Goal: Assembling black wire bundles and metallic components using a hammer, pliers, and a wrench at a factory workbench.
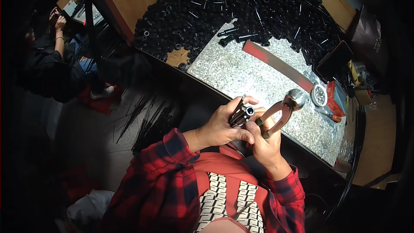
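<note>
My left hand (216, 126) is wrapped round a bundle of thin dark rods (237, 117). A round tube end with a pale metal rim (249, 111) shows at the top of the bundle. Close against it, my right hand (265, 146) is closed on a pair of pliers (282, 118) with reddish handles and green grip ends. The pliers' metal head points up and to the right, apart from the rods. My right thumb lies near the bundle's edge; whether it presses on the rods I cannot tell.
Beyond my hands lies a speckled slab (224, 67) bearing a flat red-brown bar (278, 65). A heap of small black parts (207, 13) covers the far table. At right are a round white container (319, 95), a red box (335, 99) and a screwdriver (334, 118). Another person's hand (60, 22) shows at far left.
</note>
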{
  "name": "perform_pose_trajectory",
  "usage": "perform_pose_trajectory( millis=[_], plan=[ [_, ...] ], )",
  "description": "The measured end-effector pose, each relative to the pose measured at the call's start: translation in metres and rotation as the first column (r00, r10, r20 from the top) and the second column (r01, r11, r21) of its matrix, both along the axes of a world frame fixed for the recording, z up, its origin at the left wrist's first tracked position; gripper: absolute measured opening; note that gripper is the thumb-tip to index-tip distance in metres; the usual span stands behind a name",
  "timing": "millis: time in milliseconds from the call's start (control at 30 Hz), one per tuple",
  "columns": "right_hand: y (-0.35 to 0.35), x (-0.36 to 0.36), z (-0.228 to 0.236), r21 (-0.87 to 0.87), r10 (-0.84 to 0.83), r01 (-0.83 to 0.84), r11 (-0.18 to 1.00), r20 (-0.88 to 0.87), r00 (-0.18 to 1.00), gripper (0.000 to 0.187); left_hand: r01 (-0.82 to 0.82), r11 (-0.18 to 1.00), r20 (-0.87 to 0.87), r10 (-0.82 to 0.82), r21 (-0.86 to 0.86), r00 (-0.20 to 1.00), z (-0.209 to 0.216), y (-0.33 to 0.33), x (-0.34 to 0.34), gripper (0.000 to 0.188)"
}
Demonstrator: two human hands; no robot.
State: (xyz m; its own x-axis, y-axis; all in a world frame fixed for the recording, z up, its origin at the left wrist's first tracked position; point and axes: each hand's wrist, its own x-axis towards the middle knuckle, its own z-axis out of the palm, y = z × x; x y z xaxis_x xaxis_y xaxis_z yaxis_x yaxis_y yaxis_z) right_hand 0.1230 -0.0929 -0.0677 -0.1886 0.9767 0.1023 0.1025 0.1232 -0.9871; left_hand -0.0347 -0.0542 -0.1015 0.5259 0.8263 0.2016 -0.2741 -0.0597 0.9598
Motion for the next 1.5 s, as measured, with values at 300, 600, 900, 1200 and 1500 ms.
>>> perform_pose_trajectory(
  millis=[300,600,900,1200,1500],
  plan=[
    [-0.001,-0.01,-0.007,0.043,-0.101,0.112,0.993,-0.203,0.974,0.004,-0.071,0.993,-0.022,0.073,0.09,0.997,0.008,-0.001,0.0,0.092],
    [-0.002,-0.017,-0.009,0.093,-0.157,0.172,0.981,-0.144,0.977,0.004,-0.163,0.981,-0.023,0.166,0.108,0.986,0.006,-0.004,0.003,0.097],
    [-0.004,-0.023,-0.005,0.019,-0.172,0.179,0.984,-0.21,0.962,0.004,-0.143,0.99,0.019,0.143,-0.02,0.989,0.003,-0.006,0.003,0.095],
    [-0.003,-0.022,-0.009,0.05,-0.132,0.143,0.988,-0.179,0.975,0.006,-0.131,0.991,0.056,0.131,-0.014,0.99,0.002,-0.005,0.0,0.097],
    [0.0,-0.022,-0.017,0.133,-0.104,0.123,0.984,-0.138,0.985,0.005,-0.113,0.994,0.045,0.113,-0.015,0.993,-0.005,-0.003,-0.005,0.094]
  ],
)
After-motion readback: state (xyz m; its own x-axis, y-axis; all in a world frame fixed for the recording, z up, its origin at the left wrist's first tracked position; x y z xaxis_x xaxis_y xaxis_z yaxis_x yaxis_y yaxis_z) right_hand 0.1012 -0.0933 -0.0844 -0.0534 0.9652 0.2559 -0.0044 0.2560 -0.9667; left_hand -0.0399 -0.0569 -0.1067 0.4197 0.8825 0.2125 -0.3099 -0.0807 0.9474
